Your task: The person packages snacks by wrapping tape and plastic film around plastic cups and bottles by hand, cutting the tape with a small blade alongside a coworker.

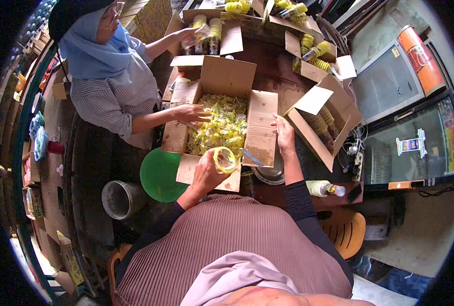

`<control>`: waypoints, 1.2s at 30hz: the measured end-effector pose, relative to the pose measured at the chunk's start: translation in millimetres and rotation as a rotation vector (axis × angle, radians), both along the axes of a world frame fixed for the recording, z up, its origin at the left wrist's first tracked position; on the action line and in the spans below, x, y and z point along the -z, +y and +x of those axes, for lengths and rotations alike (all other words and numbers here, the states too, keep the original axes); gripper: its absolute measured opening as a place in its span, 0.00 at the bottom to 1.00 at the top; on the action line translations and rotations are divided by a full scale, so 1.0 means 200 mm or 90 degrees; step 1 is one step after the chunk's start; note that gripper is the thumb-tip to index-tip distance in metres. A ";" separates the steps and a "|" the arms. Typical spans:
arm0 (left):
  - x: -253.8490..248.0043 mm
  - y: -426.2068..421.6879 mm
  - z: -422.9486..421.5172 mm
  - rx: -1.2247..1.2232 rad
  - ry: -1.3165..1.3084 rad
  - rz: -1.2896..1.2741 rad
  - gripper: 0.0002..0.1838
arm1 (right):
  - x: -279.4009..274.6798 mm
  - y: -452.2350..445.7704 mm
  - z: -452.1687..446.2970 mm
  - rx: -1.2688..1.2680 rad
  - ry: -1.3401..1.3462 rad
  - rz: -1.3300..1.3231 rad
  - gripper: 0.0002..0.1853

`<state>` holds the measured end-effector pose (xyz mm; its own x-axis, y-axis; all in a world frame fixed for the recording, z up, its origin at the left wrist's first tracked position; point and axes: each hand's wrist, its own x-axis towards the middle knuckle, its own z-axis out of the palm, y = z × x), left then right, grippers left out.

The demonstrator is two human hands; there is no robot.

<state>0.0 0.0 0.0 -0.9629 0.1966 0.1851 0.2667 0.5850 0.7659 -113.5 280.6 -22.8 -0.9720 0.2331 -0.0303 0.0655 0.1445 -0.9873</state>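
Note:
My left hand (206, 175) is closed round a clear plastic cup with a yellow rim (225, 159), its mouth tilted up toward me. It is over the near flap of an open cardboard box (228, 75). Small yellow wrapped pieces (219, 122) fill that box. At its right flap (261, 112), my right hand (284, 135) is raised with fingers apart and nothing in it; I cannot tell whether it touches the flap. A flat blue-grey tool (251, 157) lies across the box's near right corner.
A co-worker's hand (190, 114) reaches into the box from the left; the other (190, 36) holds a clear container. Boxes of yellow-lidded containers (214, 35) and stacked cups (318, 122) stand behind and right. A green round lid-like thing (160, 175) and grey bucket (121, 200) are left.

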 end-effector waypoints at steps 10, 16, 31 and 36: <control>-0.04 -0.03 -0.09 0.014 0.078 0.048 0.38 | 0.01 -0.46 0.13 -0.191 0.367 0.768 0.33; -0.05 -0.02 -0.11 0.000 0.043 -0.022 0.29 | -0.38 -0.59 0.23 -0.378 0.084 0.517 0.27; -0.14 0.00 -0.11 0.199 -0.201 0.277 0.21 | -0.19 -0.42 0.29 -0.492 0.180 0.379 0.18; -0.13 0.14 -0.09 0.091 -0.171 0.169 0.24 | -0.10 -0.41 0.29 -0.353 0.022 0.008 0.19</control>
<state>-17.4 28.6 26.7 -0.9501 0.3118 -0.0069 0.1009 0.3281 0.9392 -54.6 199.1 -2.5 -0.9493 -0.3143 0.0027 -0.0556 0.1595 -0.9856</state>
